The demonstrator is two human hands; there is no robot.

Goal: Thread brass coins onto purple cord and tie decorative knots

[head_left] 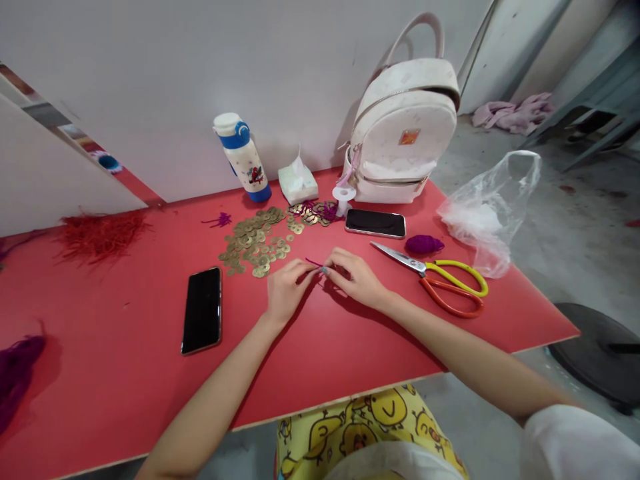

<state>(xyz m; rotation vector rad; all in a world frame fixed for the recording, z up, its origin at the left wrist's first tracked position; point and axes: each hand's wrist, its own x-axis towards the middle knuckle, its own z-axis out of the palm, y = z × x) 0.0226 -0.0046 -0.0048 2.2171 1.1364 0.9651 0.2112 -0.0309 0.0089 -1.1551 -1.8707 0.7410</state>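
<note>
A: What are the hands doing?

B: Both pinch at one spot. The left hand (286, 288) and the right hand (356, 279) meet fingertip to fingertip on a short purple thread (313, 262), just above the red surface (280, 373), in front of the person.

A: Why two pinches?

B: Most likely because thread is limp; gripping it from both sides keeps it under control. Whether anything else sits between the fingertips, I can't tell.

A: And the holed metal discs (254, 235)?

B: Spread loosely just beyond the left hand, perhaps so single ones are easy to pick out. More purple strands lie over those at the right.

A: The scissors (423, 267) look handy.

B: They lie right of the right hand, handles toward that arm, blades angled away from the body, which seems convenient and safe. The purple yarn bundle (424, 245) rests just beyond them.

A: The backpack (406, 137) and bottle (245, 163)?

B: Upright at the back by the wall, presumably to leave elbow room.
</note>
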